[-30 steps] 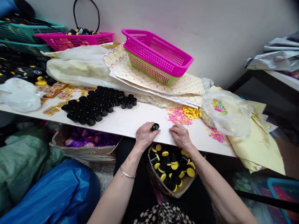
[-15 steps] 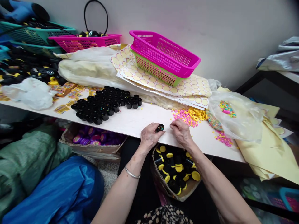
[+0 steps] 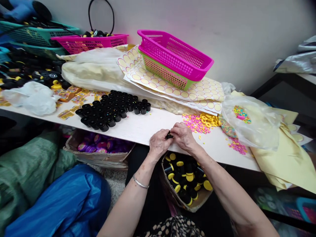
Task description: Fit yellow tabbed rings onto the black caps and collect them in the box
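Observation:
My left hand [image 3: 159, 142] is closed round a small black cup [image 3: 169, 135] at the table's front edge. Over the cup's mouth, my right hand [image 3: 182, 135] has its fingers pinched together; what they hold, if anything, is hidden. To the right lie a heap of small pink and yellow pieces [image 3: 196, 123] and some yellow plastic rings [image 3: 209, 119]. A cluster of similar black cups [image 3: 108, 111] stands on the table to the left. Below my hands, a cardboard box [image 3: 197, 204] holds black cups with yellow lids [image 3: 189, 177].
Stacked pink [image 3: 177, 62] and green [image 3: 163, 73] baskets rest on sheets of round stickers [image 3: 158, 87]. A clear plastic bag [image 3: 259, 128] with coloured pieces lies at the right. Under the table's left side stands a box of purple items [image 3: 98, 145], beside a blue sack [image 3: 71, 200].
My right hand has moved left, from beside the cup to its mouth, and the two hands now meet. My left hand stays in place with the cup.

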A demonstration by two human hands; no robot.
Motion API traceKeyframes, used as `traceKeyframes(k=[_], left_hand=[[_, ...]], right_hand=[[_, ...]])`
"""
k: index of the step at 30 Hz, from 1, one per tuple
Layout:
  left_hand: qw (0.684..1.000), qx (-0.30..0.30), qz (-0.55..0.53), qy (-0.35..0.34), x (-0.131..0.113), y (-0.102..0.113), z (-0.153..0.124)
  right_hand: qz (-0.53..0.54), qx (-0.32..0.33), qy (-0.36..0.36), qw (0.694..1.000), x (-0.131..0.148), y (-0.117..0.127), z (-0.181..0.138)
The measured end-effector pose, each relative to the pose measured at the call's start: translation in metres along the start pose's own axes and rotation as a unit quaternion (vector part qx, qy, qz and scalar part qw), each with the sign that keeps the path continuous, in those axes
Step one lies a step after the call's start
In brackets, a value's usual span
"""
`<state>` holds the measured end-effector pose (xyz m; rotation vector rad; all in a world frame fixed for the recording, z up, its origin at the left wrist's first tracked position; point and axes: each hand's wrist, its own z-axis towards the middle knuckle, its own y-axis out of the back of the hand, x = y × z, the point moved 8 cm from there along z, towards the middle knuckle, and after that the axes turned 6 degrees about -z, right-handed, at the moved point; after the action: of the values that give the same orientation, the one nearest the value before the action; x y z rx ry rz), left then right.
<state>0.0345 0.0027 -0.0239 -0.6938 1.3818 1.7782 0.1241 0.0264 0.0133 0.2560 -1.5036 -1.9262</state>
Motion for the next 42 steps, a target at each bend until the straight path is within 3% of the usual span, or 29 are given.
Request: traceKeyframes(k=[7,10,13,15,17,19,21,24,26,30,34,38,42], left_hand=[[1.000,0.008,-0.021,0.004,0.001,0.001,0.002],[1.000,-0.005,-0.015,0.000,0.002,0.002,0.004],[1.000,-0.013,-0.010,-0.010,0.001,0.002,0.005],[1.000,-0.014,-0.011,-0.007,0.002,0.002,0.005],[1.000,-0.013,-0.008,-0.003,0.003,0.001,0.004],[1.000,-0.013,-0.004,0.003,0.004,0.001,0.004],[1.000,-0.022,-0.008,0.015,0.007,0.001,0.004],[0.999,-0.037,-0.020,0.026,0.011,0.002,0.004],[0.999,-0.034,-0.028,0.019,0.012,0.001,0.004],[0.999,-0.019,-0.038,0.007,0.012,-0.002,0.006],[0.998,-0.021,-0.046,0.021,0.017,-0.003,0.006],[0.993,-0.007,-0.118,0.030,0.021,0.001,0.004],[0.968,-0.036,-0.247,0.037,0.027,0.016,0.002]], right_hand=[[-0.125,0.056,0.011,0.991,0.023,-0.004,0.007],[-0.042,0.040,-0.021,0.998,0.013,0.000,0.007],[0.119,-0.013,-0.061,0.991,-0.022,0.010,0.000],[0.146,-0.093,-0.126,0.977,-0.064,0.024,-0.011],[0.065,-0.194,-0.240,0.949,-0.113,0.044,-0.032],[-0.058,-0.246,-0.343,0.905,-0.151,0.058,-0.054],[-0.129,-0.223,-0.391,0.883,-0.178,0.058,-0.065],[-0.147,-0.137,-0.417,0.887,-0.203,0.047,-0.068],[-0.141,-0.113,-0.423,0.888,-0.209,0.046,-0.069],[-0.122,-0.191,-0.370,0.901,-0.189,0.060,-0.069],[-0.033,-0.259,-0.264,0.928,-0.136,0.058,-0.067],[0.028,-0.195,-0.189,0.962,-0.074,0.034,-0.060],[-0.037,-0.089,-0.163,0.982,-0.039,0.010,-0.056]])
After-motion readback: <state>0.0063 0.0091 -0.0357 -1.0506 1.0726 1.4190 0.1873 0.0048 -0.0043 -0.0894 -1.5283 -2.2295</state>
